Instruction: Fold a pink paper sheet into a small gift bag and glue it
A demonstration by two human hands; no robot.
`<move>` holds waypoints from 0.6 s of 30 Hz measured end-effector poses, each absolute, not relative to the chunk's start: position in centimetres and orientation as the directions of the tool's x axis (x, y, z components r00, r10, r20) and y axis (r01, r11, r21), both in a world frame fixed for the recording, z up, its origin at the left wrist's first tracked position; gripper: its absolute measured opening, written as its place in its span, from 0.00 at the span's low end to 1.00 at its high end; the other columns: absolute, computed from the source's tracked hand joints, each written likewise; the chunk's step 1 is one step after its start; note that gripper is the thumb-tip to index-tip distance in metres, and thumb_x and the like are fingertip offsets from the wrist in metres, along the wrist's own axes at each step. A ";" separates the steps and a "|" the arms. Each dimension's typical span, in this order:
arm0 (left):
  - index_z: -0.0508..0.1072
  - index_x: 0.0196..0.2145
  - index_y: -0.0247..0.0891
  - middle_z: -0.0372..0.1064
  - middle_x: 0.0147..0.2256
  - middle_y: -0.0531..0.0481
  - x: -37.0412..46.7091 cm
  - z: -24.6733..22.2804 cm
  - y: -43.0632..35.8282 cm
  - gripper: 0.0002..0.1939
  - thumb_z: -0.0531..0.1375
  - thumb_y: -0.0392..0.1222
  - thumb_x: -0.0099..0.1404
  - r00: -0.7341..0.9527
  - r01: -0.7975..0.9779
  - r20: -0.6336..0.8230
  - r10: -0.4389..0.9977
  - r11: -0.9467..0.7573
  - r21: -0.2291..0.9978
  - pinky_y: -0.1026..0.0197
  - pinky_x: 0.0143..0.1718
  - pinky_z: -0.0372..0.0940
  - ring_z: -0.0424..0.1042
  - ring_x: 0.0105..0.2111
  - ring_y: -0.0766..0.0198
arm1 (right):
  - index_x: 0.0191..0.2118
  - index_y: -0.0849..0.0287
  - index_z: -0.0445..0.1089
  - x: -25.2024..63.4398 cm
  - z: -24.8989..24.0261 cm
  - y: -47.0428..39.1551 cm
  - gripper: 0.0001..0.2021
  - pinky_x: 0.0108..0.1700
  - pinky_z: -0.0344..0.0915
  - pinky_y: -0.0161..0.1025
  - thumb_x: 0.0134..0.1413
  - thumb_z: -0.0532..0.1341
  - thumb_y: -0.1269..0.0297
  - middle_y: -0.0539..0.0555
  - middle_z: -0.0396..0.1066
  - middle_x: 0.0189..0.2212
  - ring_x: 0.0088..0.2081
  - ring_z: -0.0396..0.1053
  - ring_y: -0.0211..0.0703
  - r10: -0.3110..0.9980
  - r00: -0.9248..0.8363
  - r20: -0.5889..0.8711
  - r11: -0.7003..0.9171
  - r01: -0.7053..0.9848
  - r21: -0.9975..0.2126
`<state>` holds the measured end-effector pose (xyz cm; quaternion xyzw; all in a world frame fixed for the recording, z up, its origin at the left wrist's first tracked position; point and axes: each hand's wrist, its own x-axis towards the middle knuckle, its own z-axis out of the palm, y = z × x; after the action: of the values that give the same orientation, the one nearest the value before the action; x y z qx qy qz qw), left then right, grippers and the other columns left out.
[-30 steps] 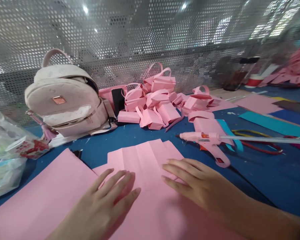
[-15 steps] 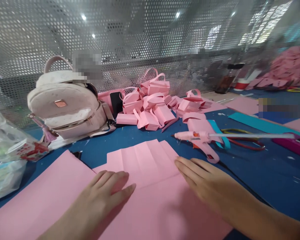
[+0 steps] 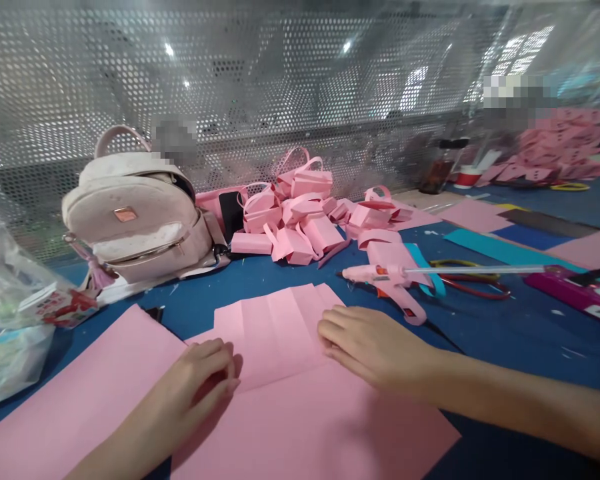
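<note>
A creased pink paper sheet (image 3: 265, 333) with several upright fold lines lies over a larger flat pink sheet (image 3: 300, 433). My left hand (image 3: 195, 383) is at its left edge, with fingers curled down and thumb close to the index finger. Across from it, my right hand (image 3: 375, 343) has its bent fingers together on the right edge of the creased sheet. The fingertips of both hands are partly hidden. Beyond the right hand, a pink glue gun (image 3: 393, 283) lies on its side with a long clear glue stick (image 3: 480, 270) in its back.
Several folded pink paper bags (image 3: 300, 223) are piled behind the sheets, beside a pale backpack (image 3: 135, 220). Another pink sheet (image 3: 95, 387) lies at left, near plastic bags (image 3: 10, 267). Scissors (image 3: 473, 283), a turquoise strip (image 3: 505, 250) and a purple tool (image 3: 565, 287) lie at right on the blue table (image 3: 520, 347).
My right hand has moved left onto the creased sheet and its fingers have bent. My left hand has shifted slightly left, its fingers curling in. The view has turned a little to the right.
</note>
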<state>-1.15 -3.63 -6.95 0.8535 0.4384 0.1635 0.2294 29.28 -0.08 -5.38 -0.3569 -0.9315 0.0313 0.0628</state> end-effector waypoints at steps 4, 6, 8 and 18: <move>0.63 0.31 0.40 0.66 0.32 0.53 -1.4 -7.2 -3.5 0.14 0.45 0.36 0.74 0.582 0.669 0.062 0.811 -0.521 0.530 0.59 0.38 0.61 0.67 0.34 0.63 | 0.33 0.60 0.68 28.6 -6.5 0.9 0.08 0.38 0.60 0.40 0.66 0.57 0.68 0.52 0.71 0.33 0.34 0.67 0.43 0.664 -0.745 0.065 0.745 0.652 -0.145; 0.65 0.32 0.40 0.66 0.34 0.51 -1.4 -7.4 -3.4 0.15 0.44 0.37 0.75 0.580 0.679 0.065 0.812 -0.526 0.512 0.58 0.38 0.61 0.67 0.35 0.61 | 0.33 0.59 0.68 28.7 -7.4 1.3 0.08 0.38 0.60 0.40 0.65 0.56 0.68 0.52 0.70 0.32 0.34 0.66 0.43 0.636 -0.763 0.118 0.771 0.623 -0.129; 0.67 0.34 0.40 0.67 0.35 0.50 -1.5 -7.8 -3.3 0.16 0.44 0.37 0.75 0.580 0.698 0.062 0.812 -0.535 0.475 0.58 0.38 0.61 0.68 0.35 0.61 | 0.33 0.58 0.67 28.9 -8.5 1.7 0.09 0.38 0.59 0.41 0.66 0.55 0.68 0.52 0.70 0.32 0.33 0.64 0.43 0.595 -0.781 0.187 0.802 0.590 -0.089; 0.69 0.34 0.42 0.70 0.33 0.51 -1.5 -8.6 -3.0 0.14 0.47 0.35 0.72 0.569 0.758 0.110 0.815 -0.571 0.315 0.58 0.36 0.62 0.71 0.31 0.61 | 0.33 0.58 0.68 29.6 -8.3 2.1 0.19 0.34 0.56 0.41 0.73 0.47 0.61 0.52 0.70 0.31 0.31 0.62 0.42 0.490 -0.770 0.409 0.856 0.514 -0.057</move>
<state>-1.55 -3.03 -8.64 0.8778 0.4479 0.1225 0.1171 29.61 2.13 -8.29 -0.2668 -0.9403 -0.0291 0.2094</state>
